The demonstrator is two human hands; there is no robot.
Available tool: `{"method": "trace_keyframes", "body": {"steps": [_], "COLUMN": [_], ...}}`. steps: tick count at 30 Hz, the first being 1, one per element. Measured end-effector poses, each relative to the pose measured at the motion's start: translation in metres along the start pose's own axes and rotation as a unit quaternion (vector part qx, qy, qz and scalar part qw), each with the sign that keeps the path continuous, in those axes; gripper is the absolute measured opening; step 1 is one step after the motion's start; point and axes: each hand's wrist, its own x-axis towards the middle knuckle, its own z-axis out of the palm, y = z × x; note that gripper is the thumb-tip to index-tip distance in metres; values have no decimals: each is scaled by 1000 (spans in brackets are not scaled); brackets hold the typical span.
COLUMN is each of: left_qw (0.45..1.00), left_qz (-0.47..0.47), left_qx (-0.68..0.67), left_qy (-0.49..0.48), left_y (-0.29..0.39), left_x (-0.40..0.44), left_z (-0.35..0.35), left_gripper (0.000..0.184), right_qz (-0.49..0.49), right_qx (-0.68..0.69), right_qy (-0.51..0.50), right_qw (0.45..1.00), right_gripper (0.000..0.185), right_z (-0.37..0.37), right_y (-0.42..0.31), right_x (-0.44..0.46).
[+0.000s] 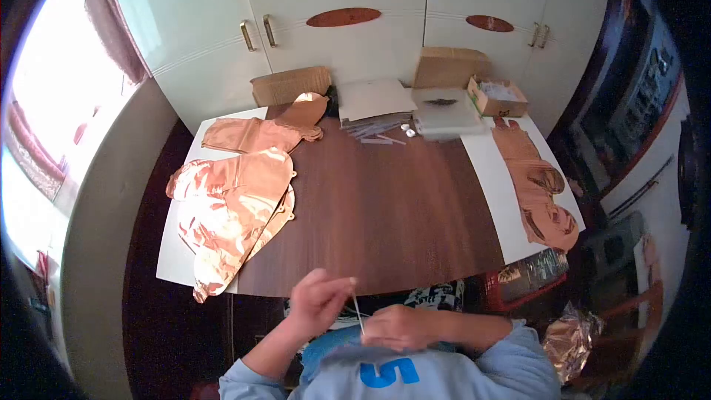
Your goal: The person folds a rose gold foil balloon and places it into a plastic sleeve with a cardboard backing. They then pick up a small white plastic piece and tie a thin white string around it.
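My left hand (318,302) is closed in a pinch on the upper end of a thin white straw-like strip (358,311), just in front of the table's near edge. The strip slants down to my right hand (400,327), which is closed around its lower end, close to my body. To the left of my hands lies a pile of rose-gold foil balloons (229,192), flat and overlapping, some with small tabs on their edges. Further back on the same side is another flat stack of foil balloons (259,133).
At the back of the brown table (378,207) stand a white stack (376,100), several thin pale strips (376,130) and a small cardboard box (500,96). Flat foil pieces (529,181) lie on the right. Crumpled foil (572,342) sits low at right, beside a red crate (511,290).
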Motion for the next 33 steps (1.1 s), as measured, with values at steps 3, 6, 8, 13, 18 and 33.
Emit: {"method": "trace_keyframes", "body": {"steps": [3, 6, 8, 13, 18, 33], "left_qw": [972, 996, 1000, 981, 963, 972], "left_qz": [157, 31, 15, 90, 75, 81], "left_qx": [-154, -86, -18, -161, -221, -181], "left_qy": [-83, 5, 12, -58, -136, -124], "left_y": [10, 13, -11, 8, 5, 12], "left_x": [-8, 7, 8, 4, -1, 13], "left_z": [30, 1, 6, 12, 23, 20], "left_gripper": [10, 11, 8, 14, 15, 13], "right_qz": [34, 49, 1, 35, 66, 90], "right_qx": [-142, -55, -30, -60, -75, -53], "right_qy": [184, 38, 13, 110, 109, 154], "right_qw": [972, 997, 999, 992, 989, 983], "right_gripper": [15, 17, 17, 13, 12, 14], "right_z": [-59, -14, -15, -32, -45, -73], "right_y": [-18, 13, -5, 5, 5, -33], "right_x": [13, -5, 2, 0, 4, 7]}}
